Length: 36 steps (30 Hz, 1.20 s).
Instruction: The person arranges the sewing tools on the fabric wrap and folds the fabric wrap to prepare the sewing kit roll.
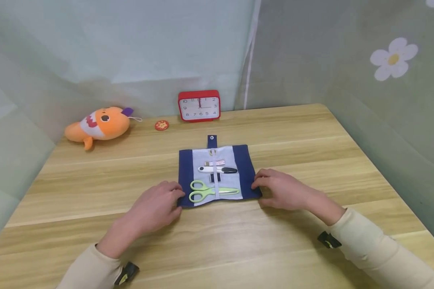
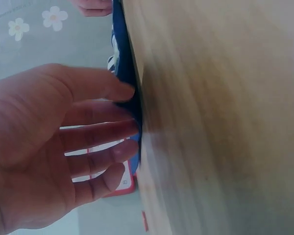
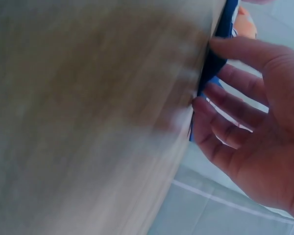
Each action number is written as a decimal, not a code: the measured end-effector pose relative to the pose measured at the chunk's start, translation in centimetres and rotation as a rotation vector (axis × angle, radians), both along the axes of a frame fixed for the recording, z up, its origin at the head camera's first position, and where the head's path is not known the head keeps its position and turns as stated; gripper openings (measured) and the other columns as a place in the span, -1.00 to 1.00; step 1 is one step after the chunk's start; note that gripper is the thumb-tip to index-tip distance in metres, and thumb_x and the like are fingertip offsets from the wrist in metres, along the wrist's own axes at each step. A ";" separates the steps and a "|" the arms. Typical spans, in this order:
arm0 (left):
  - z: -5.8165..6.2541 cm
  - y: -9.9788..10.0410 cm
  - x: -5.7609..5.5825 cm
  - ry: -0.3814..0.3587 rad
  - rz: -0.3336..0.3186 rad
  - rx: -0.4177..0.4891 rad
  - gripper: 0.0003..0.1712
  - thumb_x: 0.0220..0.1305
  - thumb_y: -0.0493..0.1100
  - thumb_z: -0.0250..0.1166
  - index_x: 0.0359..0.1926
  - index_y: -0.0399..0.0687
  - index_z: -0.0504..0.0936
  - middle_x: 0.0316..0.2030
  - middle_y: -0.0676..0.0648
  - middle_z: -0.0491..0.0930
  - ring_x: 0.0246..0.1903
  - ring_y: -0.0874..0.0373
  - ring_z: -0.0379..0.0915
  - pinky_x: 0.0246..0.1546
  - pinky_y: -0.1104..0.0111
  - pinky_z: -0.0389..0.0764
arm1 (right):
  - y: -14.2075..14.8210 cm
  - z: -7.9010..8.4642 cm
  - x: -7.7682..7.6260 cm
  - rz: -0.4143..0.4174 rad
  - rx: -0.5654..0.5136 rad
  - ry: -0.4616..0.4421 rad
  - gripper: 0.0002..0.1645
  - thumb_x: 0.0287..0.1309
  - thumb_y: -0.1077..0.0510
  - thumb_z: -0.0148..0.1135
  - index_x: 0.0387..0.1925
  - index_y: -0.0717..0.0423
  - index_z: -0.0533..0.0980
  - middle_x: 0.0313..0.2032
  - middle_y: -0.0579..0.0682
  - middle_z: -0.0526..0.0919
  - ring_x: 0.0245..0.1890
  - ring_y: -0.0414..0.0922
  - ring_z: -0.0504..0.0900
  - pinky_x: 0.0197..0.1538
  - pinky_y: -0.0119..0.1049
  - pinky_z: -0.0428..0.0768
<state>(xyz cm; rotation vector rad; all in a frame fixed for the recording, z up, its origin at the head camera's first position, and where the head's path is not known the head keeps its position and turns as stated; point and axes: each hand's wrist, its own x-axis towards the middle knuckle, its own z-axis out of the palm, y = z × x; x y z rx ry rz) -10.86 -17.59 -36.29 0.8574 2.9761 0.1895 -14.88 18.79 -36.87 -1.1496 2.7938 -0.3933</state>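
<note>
An unfolded navy and pale-grey cloth sewing kit (image 1: 199, 155) lies on the table, its snap tab pointing away. An elastic strap (image 1: 213, 164) crosses green-handled scissors (image 1: 199, 191), dark thread (image 1: 215, 177), a white and black seam ripper-like tool (image 1: 220, 169), a small tape-like strip (image 1: 215, 163) and a small gold-coloured item (image 1: 212, 152). My left hand (image 1: 157, 206) touches the kit's near left corner, fingers loosely bent. At the near right corner, my right hand (image 1: 283, 188) touches the navy flap (image 3: 215, 63), thumb and fingers apart.
A red clock (image 1: 199, 106) stands at the table's back edge. Left of it are a round red badge (image 1: 162, 125) and an orange plush toy (image 1: 103, 123). Fabric curtains (image 1: 148, 48) hang behind the wooden table (image 1: 217, 245).
</note>
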 end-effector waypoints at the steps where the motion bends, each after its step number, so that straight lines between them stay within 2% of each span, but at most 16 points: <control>1: -0.1 0.0 0.0 0.010 -0.005 0.003 -0.65 0.24 -0.21 0.47 0.02 -0.26 0.77 0.03 -0.20 0.72 0.02 -0.11 0.66 0.08 0.01 0.68 | 0.0 -0.1 0.0 0.004 0.000 0.015 -0.59 0.10 0.13 0.55 0.02 0.10 0.71 0.07 0.03 0.67 0.13 0.03 0.67 0.24 0.01 0.63; 9: -0.7 -0.5 -0.1 0.107 -0.047 0.059 -0.77 0.20 -0.36 0.40 -0.10 -0.20 0.78 -0.09 -0.15 0.75 -0.09 -0.07 0.66 0.01 0.06 0.70 | 0.0 -0.4 -0.2 0.028 -0.017 0.084 -0.74 0.19 0.20 0.43 -0.07 0.12 0.74 0.07 0.08 0.70 0.13 0.06 0.67 0.21 0.02 0.66; 14: -1.0 -0.9 -0.2 0.110 -0.054 0.100 -0.84 0.26 -0.35 0.40 -0.13 -0.15 0.78 -0.03 -0.15 0.74 -0.01 -0.09 0.65 0.08 0.04 0.67 | 0.0 -0.5 -0.6 0.021 -0.020 0.078 -0.81 0.23 0.27 0.40 -0.11 0.10 0.71 0.20 0.16 0.67 0.23 0.16 0.65 0.26 0.10 0.62; 17: -1.1 -1.1 -0.3 0.099 -0.048 0.127 -0.88 0.34 -0.33 0.37 -0.14 -0.12 0.75 0.00 -0.15 0.74 0.02 -0.10 0.65 0.12 0.02 0.67 | -0.1 -0.5 -0.9 0.017 -0.026 0.061 -0.82 0.27 0.30 0.36 -0.10 0.13 0.70 0.20 0.16 0.70 0.21 0.15 0.66 0.25 0.08 0.63; 21: -0.7 -1.3 -0.6 0.033 -0.012 0.167 -0.90 0.41 -0.32 0.30 -0.12 -0.08 0.68 -0.09 -0.09 0.77 -0.08 -0.05 0.65 -0.01 0.01 0.69 | -0.1 -0.2 -1.2 -0.006 -0.048 0.018 -0.76 0.38 0.31 0.27 0.03 0.21 0.68 0.11 0.15 0.75 0.12 0.12 0.72 0.18 0.05 0.67; 24: -0.2 -1.5 -1.0 -0.039 0.018 0.188 -0.87 0.45 -0.31 0.26 -0.05 -0.10 0.68 -0.12 -0.11 0.77 -0.10 -0.07 0.68 -0.05 -0.02 0.70 | -0.1 0.0 -1.6 -0.034 -0.068 -0.024 -0.72 0.46 0.28 0.19 0.12 0.21 0.64 0.04 0.14 0.77 0.07 0.09 0.74 0.13 0.04 0.69; 28: 0.3 -1.8 -1.4 -0.106 0.042 0.202 -0.82 0.52 -0.28 0.20 0.05 -0.14 0.64 -0.09 -0.16 0.76 -0.04 -0.13 0.71 -0.01 -0.06 0.70 | -0.1 0.2 -2.2 -0.055 -0.103 -0.070 -0.79 0.54 0.26 0.11 0.07 0.20 0.57 -0.11 0.06 0.76 -0.05 0.01 0.75 0.04 -0.01 0.71; 33: 0.5 -2.3 -2.1 -0.171 0.073 0.239 -0.89 0.58 -0.24 0.12 -0.01 -0.11 0.56 -0.29 -0.02 0.65 -0.26 0.07 0.58 -0.20 0.09 0.64 | -0.3 0.7 -3.2 -0.077 -0.155 -0.160 -0.80 0.59 0.24 0.01 0.05 0.25 0.50 -0.36 -0.03 0.62 -0.39 -0.16 0.56 -0.25 -0.19 0.59; 36: 0.5 -2.3 -3.0 -0.204 0.091 0.285 -0.87 0.61 -0.24 0.07 -0.01 -0.14 0.54 -0.31 -0.03 0.62 -0.33 0.11 0.49 -0.25 0.15 0.57 | -0.4 0.8 -3.8 -0.121 -0.191 -0.226 -0.79 0.60 0.22 -0.02 0.05 0.25 0.48 -0.38 -0.02 0.60 -0.44 -0.19 0.48 -0.29 -0.23 0.50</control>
